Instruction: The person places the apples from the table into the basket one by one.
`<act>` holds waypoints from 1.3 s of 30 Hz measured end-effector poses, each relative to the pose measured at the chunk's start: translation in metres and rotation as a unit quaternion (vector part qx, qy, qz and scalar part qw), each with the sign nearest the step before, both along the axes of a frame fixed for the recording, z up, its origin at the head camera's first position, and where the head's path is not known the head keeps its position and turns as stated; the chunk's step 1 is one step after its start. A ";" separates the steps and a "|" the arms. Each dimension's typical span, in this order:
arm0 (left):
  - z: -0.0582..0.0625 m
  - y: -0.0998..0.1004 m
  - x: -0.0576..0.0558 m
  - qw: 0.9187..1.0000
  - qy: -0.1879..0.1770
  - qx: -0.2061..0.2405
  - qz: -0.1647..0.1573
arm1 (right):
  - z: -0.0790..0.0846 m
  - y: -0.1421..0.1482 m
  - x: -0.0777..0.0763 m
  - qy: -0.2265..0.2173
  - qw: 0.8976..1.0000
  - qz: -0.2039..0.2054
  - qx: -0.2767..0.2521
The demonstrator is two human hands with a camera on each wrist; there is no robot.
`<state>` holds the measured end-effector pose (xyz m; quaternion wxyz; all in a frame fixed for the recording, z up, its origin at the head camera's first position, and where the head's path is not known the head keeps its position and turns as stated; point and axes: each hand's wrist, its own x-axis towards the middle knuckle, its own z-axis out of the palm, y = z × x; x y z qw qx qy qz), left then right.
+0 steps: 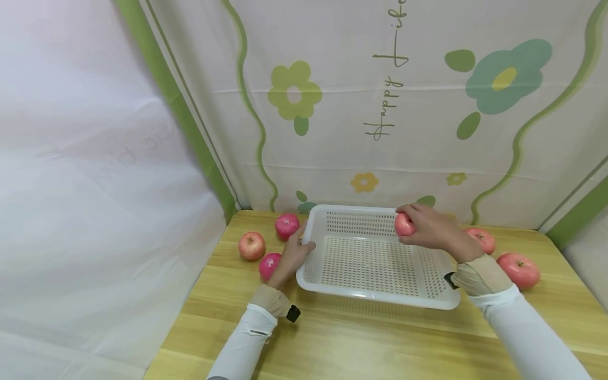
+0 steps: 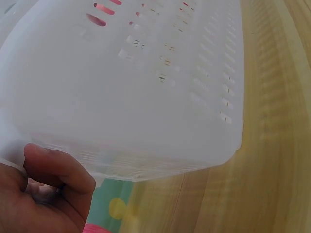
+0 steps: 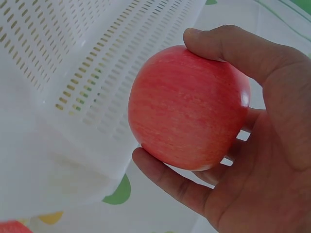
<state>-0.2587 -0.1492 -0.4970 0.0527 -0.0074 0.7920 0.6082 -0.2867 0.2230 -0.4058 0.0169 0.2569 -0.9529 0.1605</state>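
A white perforated plastic basket (image 1: 370,264) stands in the middle of the wooden table, with no fruit inside it. My left hand (image 1: 295,254) grips its left rim; the left wrist view shows thumb and fingers (image 2: 63,170) curled at the edge. Over the basket's far right part, my right hand (image 1: 429,227) holds a red apple (image 1: 405,225). In the right wrist view, fingers and thumb wrap round this apple (image 3: 189,109), close beside the basket's slotted wall (image 3: 92,82).
Left of the basket lie a yellowish-red apple (image 1: 252,246) and two deep pink round fruits (image 1: 287,226), one partly behind my left forearm. On the right are two larger red apples (image 1: 519,271), one partly hidden by my right wrist. A printed curtain (image 1: 332,153) hangs behind the table (image 1: 361,348).
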 end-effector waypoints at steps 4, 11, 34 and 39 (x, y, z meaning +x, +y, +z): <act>-0.001 -0.001 0.000 1.000 -0.001 -0.002 0.004 | -0.003 -0.004 -0.003 0.007 1.000 0.015 -0.004; -0.004 -0.004 -0.001 1.000 0.002 0.007 0.001 | -0.005 -0.015 -0.004 0.010 1.000 0.012 0.012; 0.000 -0.002 -0.002 1.000 0.003 0.004 0.001 | -0.014 -0.048 -0.018 -0.028 0.999 0.015 0.013; 0.000 -0.002 -0.001 1.000 0.004 0.002 0.000 | -0.014 -0.055 -0.017 -0.028 0.999 0.024 0.005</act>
